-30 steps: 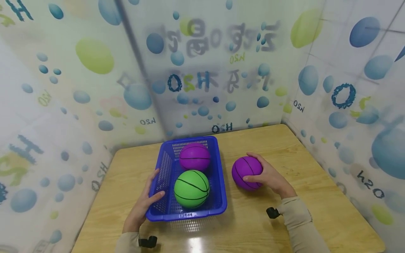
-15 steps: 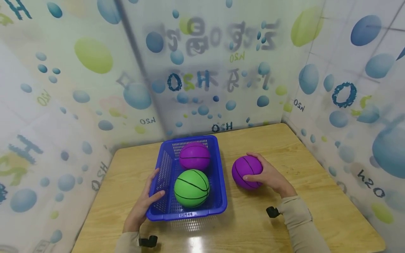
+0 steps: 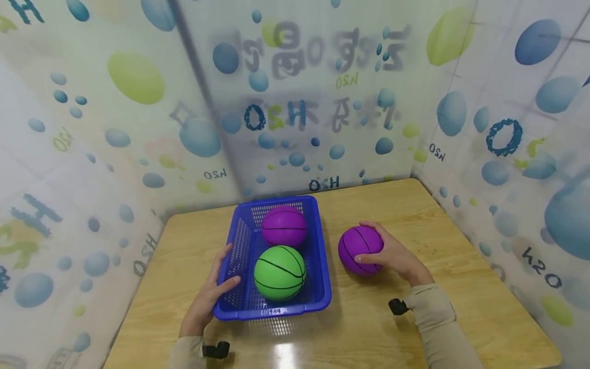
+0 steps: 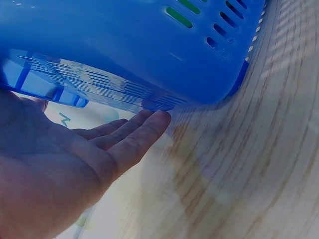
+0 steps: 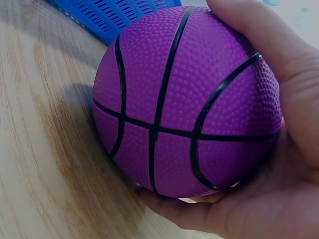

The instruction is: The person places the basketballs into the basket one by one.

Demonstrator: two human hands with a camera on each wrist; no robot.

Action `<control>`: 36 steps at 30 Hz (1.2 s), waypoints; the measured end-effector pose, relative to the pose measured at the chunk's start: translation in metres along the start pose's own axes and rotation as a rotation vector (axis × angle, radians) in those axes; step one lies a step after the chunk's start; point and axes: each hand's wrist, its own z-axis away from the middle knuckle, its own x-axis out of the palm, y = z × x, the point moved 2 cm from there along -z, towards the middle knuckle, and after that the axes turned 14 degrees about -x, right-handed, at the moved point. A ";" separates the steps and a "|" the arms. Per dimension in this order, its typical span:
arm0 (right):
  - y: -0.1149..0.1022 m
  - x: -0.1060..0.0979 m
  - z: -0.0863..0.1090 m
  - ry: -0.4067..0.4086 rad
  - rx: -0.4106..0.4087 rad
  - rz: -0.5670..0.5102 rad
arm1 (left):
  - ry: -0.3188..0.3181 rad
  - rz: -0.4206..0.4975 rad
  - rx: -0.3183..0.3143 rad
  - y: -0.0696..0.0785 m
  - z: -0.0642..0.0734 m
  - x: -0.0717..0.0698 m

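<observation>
A blue plastic basket stands on the wooden table. It holds a green ball at the near end and a purple ball at the far end. My left hand holds the basket's left wall, thumb over the rim inside. In the left wrist view its straight fingers lie along the outside of the basket. To the right of the basket a second purple ball sits on the table. My right hand grips this ball, with fingers over the top and thumb below.
Curtain walls printed with blue and green bubbles close the table in at the back, left and right. Bare wood lies in front of the basket and to the far right. A small black clip shows at each wrist.
</observation>
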 end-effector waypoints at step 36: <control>-0.001 0.006 0.012 0.139 0.023 -0.089 | -0.005 0.017 -0.001 -0.002 0.000 0.001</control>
